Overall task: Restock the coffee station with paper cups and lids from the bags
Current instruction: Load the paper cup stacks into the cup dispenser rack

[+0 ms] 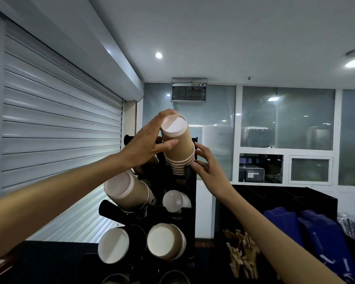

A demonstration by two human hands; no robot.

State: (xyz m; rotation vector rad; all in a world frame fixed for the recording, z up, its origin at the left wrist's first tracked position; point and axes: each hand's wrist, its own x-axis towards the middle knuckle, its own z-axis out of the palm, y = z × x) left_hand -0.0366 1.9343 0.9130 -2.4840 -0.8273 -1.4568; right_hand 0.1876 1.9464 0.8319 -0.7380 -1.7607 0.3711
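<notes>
1. Black cup rack [191, 193]: tall tiered dispenser standing on the dark counter [49, 261], hard against the shutter-side edge. Its holes are angled up and outward, so stacks lean out bottom-first and can be pulled from the front.
2. Lower tiers are already loaded: a brown stack [125, 193] in the middle-left hole, a white-bottomed stack [175, 200] to its right, two wider stacks [113, 245] [165, 241] on the bottom row. Top-right hole looks like the one being filled now.
3. Stack of paper cups [177, 144]: nested, bottom toward the camera, rims down in the rack's top-right hole, tilted to match the hole angle. Looks partly seated, not fully down.
4. Left hand [150, 143]: clamped on the stack's upper end, fingers over the base, thumb across the side. Likely steering and pushing it down.
5. Right hand [205, 162]: fingers spread and loose, tips touching the cup rims at the hole edge, not gripping. Probably guiding the rims in.
6. No bags or lids are identifiable here.
</notes>
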